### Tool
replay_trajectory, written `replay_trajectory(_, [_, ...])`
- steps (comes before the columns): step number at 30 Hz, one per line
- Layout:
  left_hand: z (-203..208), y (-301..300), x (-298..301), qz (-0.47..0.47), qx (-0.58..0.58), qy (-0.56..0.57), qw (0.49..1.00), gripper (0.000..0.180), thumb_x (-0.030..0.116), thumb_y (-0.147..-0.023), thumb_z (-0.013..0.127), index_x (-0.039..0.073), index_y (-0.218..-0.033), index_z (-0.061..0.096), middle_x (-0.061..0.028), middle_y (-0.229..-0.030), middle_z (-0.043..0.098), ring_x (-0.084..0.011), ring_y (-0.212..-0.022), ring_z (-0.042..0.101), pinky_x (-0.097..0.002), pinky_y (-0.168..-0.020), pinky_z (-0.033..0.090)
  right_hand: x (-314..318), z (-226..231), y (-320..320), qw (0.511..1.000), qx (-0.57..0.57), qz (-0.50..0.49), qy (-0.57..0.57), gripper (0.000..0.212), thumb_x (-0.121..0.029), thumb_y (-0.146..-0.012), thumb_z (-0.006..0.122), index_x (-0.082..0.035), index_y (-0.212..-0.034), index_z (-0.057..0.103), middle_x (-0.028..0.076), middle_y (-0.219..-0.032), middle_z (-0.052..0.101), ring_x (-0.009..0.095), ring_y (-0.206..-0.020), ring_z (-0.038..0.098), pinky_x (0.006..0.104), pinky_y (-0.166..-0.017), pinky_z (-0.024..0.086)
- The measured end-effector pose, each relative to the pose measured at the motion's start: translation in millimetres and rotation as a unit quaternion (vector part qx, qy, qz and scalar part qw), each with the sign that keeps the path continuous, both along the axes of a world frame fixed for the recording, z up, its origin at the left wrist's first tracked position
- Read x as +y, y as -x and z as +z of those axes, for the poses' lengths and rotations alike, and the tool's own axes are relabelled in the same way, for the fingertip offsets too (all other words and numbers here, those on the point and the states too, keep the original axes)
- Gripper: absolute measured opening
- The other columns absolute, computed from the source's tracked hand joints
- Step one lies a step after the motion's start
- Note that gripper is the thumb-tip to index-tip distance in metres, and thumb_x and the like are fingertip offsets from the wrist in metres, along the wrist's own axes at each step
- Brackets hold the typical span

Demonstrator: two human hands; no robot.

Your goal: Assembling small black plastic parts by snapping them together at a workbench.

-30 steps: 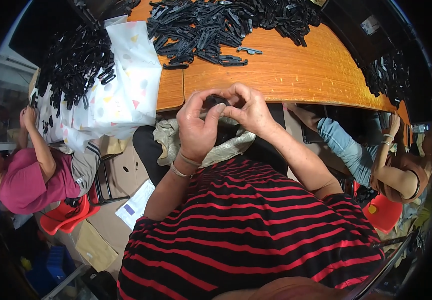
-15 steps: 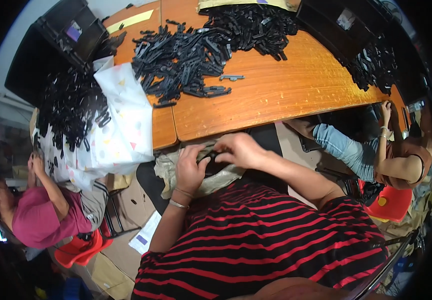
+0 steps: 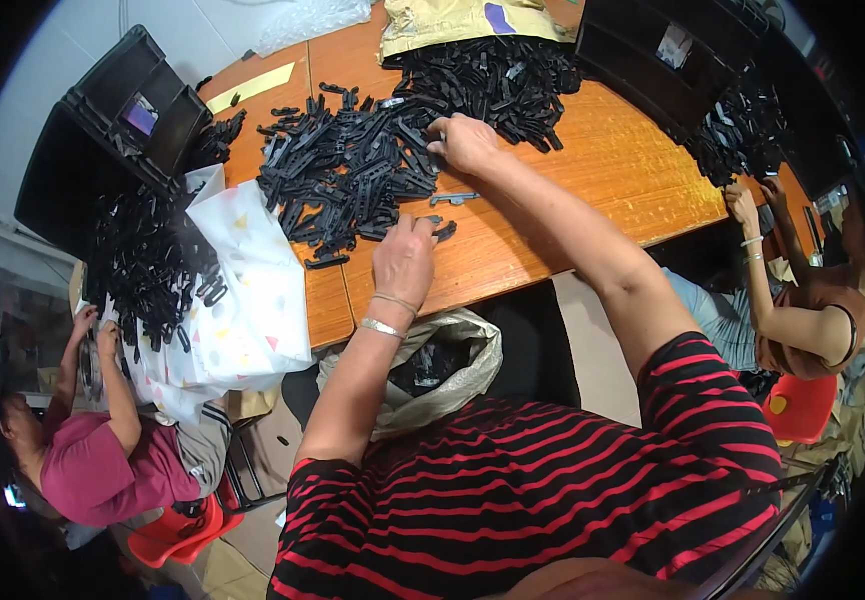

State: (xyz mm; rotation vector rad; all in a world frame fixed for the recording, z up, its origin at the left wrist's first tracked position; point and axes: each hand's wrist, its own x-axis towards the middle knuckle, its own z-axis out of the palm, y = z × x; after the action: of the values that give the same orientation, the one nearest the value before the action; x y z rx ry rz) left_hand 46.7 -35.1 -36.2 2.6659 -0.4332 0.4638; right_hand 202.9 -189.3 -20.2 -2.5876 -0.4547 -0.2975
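Observation:
A pile of long, narrow black plastic pieces (image 3: 347,165) lies across the middle of the wooden table. My left hand (image 3: 404,262) is at the pile's near edge, fingers bent down and closed over pieces there; its fingertips are partly hidden. Higher up, my right hand (image 3: 467,147) reaches the pile's right side, thumb and forefinger apart beside the pieces, with nothing visibly held. One loose grey piece (image 3: 454,199) rests on the wood between my hands. Below the table edge, an open woven sack (image 3: 482,350) in front of me has dark pieces inside.
A second heap of black pieces (image 3: 512,90) spills from a yellowish sack (image 3: 452,28) at the back. Black crates (image 3: 142,75) stand left and right. A patterned white sheet (image 3: 252,290) drapes over the left corner. Two co-workers sit at either side, their hands at other heaps.
Both my hands have left the sack's mouth and moved up onto the table, the right one farther. The sack's opening now shows. The right co-worker's hands have moved to the heap there.

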Motion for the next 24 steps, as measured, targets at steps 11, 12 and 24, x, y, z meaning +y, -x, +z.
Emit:
replay_trajectory(11, [12, 11, 11, 0.055, 0.054, 0.034, 0.996, 0.013, 0.015, -0.078, 0.069, 0.005, -0.087, 0.068, -0.0105, -0.089, 0.061, -0.0319, -0.08, 0.061, -0.0404, -0.067, 0.049, -47, -6, 31, 0.999, 0.03, 0.041, -0.007, 0.022, -0.008, -0.076, 0.065, -0.004, -0.098, 0.066, 0.019, -0.096, 0.063, 0.035, -0.09, 0.062, 0.0402, -0.08, 0.05])
replay_trajectory(12, [14, 13, 6, 0.03, 0.021, 0.035, 0.999, 0.015, 0.015, -0.077, 0.069, 0.005, -0.089, 0.068, -0.0103, -0.091, 0.06, -0.0319, -0.08, 0.061, -0.0403, -0.068, 0.049, -52, -8, 33, 0.998, 0.039, 0.04, -0.023, 0.021, -0.006, -0.078, 0.063, -0.001, -0.098, 0.065, 0.019, -0.09, 0.066, 0.033, -0.085, 0.065, 0.0381, -0.076, 0.051])
replay_trajectory(24, [4, 12, 9, -0.026, -0.055, 0.048, 0.997, 0.02, 0.008, -0.076, 0.071, 0.002, -0.094, 0.065, -0.0093, -0.084, 0.062, -0.0254, -0.078, 0.06, -0.0356, -0.066, 0.05, -73, 10, 50, 0.983, 0.038, 0.102, 0.149, 0.023, -0.008, -0.074, 0.069, -0.007, -0.097, 0.068, 0.014, -0.087, 0.064, 0.031, -0.084, 0.063, 0.0408, -0.075, 0.05])
